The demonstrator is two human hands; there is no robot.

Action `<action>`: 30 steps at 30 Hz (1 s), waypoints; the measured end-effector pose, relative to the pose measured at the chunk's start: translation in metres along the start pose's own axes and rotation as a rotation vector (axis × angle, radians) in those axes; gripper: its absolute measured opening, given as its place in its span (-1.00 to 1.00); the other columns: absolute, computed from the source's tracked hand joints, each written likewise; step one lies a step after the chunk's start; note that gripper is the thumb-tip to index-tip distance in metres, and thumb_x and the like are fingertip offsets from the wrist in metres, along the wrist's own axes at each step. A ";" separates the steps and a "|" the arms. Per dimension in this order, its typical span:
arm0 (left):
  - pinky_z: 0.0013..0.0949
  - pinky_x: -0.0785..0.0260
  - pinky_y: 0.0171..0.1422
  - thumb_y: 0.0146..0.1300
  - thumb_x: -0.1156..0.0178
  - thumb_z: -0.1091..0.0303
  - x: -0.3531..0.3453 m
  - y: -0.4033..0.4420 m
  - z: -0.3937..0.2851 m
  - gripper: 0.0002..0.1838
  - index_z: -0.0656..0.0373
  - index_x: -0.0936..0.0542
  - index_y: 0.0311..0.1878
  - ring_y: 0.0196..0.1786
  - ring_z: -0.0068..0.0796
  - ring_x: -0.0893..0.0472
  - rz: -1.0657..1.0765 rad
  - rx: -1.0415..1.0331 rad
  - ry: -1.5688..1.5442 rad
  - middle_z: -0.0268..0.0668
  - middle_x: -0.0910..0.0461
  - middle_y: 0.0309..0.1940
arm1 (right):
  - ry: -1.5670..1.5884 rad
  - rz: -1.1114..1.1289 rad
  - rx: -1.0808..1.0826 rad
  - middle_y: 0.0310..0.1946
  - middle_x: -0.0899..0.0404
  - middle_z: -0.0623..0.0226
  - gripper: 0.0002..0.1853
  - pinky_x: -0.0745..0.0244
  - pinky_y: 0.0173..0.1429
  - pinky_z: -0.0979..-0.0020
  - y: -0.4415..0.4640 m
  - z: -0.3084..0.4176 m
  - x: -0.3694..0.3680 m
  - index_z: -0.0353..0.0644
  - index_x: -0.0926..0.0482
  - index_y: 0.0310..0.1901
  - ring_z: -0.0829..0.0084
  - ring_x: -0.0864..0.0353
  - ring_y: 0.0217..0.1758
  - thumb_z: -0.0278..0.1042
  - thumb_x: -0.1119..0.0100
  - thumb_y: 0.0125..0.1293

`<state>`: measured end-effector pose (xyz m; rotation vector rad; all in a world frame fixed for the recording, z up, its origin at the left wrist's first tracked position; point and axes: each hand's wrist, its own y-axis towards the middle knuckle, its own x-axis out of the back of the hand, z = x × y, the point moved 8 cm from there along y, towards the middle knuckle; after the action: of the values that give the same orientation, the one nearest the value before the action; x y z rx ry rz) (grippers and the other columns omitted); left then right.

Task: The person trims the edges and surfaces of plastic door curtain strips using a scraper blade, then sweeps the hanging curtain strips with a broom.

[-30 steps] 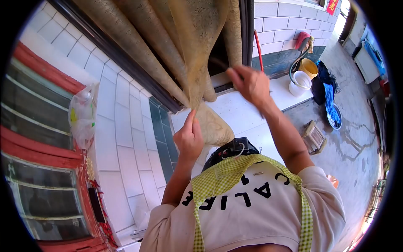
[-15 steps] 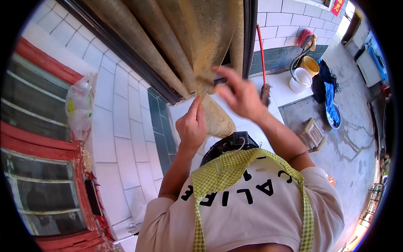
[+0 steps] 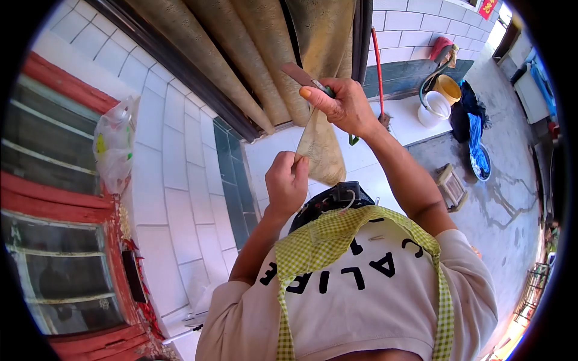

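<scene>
My left hand (image 3: 288, 182) is closed in a pinch on the edge of a tan patterned curtain (image 3: 326, 157), whose lower part hangs in a narrow fold below my right hand. In my right hand (image 3: 348, 108), fingers wrapped round it, is a flat-bladed tool (image 3: 299, 75) with a brownish rectangular blade and a dark green handle. The blade points up and left, in front of the curtain and apart from my left hand. A small green loop (image 3: 353, 139) shows just under my right wrist; what it belongs to is hidden.
A red-handled broom (image 3: 377, 72) leans on the tiled wall at right. Beyond it stand a white bucket (image 3: 432, 111) and a yellow bucket (image 3: 447, 89). A small wooden stool (image 3: 450, 188) and a basin with blue cloth (image 3: 480, 163) are on the floor. At left hangs a plastic bag (image 3: 113, 147).
My right hand, blurred before near the curtain, has moved up and now shows the tool raised, blade up-left. My left hand has shifted slightly down and right, with the curtain edge pinched.
</scene>
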<state>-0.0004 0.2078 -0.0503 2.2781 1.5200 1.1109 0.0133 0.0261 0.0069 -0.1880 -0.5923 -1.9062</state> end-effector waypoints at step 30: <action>-0.35 -0.26 -0.59 0.06 -0.23 0.60 0.035 0.001 -0.029 -0.74 0.27 -0.65 -0.12 -0.67 -0.32 -0.44 -0.376 -0.234 0.244 -0.20 -0.43 -0.66 | -0.523 -0.084 0.450 -0.65 -0.49 0.35 -0.77 -0.41 -0.60 0.23 -0.083 0.040 -0.029 -0.02 -0.45 -0.45 0.24 -0.55 -0.63 -0.11 -0.19 0.21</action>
<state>-0.0123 0.2298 -0.0126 1.6660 1.7079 1.3995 -0.0555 0.0942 0.0039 -0.3760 -1.3793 -1.7501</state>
